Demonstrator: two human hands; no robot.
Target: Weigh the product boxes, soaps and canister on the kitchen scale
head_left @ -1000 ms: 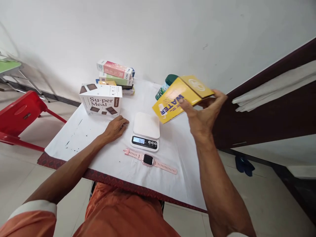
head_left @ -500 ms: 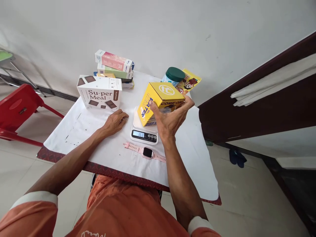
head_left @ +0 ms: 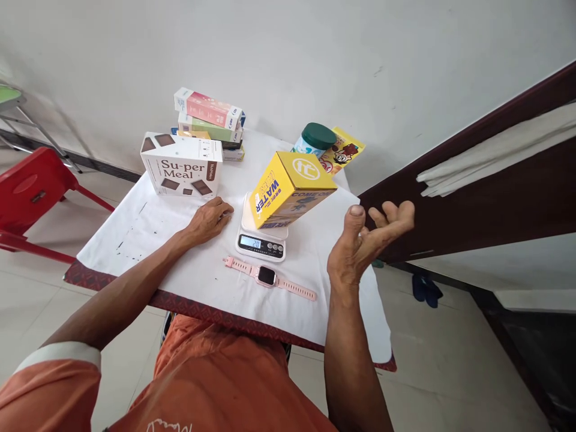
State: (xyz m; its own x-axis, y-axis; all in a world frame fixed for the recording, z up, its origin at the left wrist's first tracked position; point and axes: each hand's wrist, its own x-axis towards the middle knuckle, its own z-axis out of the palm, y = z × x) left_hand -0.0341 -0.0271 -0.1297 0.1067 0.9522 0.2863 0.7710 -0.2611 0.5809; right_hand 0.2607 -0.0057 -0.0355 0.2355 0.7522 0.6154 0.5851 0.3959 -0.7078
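Observation:
A yellow box [head_left: 279,195] printed with "WATER" stands on the white platform of a digital kitchen scale [head_left: 263,247], whose display is lit. My right hand [head_left: 360,246] is raised to the right of the box, apart from it, fingers spread and holding nothing. On the white cloth left of the scale rests my left hand [head_left: 209,221], palm down with loosely bent fingers and nothing visible in it. A white "Su-per Meal" box [head_left: 184,168] stands just beyond that hand. In front of the scale lies a pink-strapped smartwatch [head_left: 267,276].
Several flat boxes [head_left: 209,111] are stacked at the back left of the table. Behind the yellow box are a green-lidded tub [head_left: 318,137] and a yellow snack packet [head_left: 346,150]. A red chair [head_left: 38,195] stands left; the wall [head_left: 288,60] borders the far side.
My right hand has let go of the yellow box and moved right, away from it. The box stays on the scale, and the display digits differ. My left hand has not moved.

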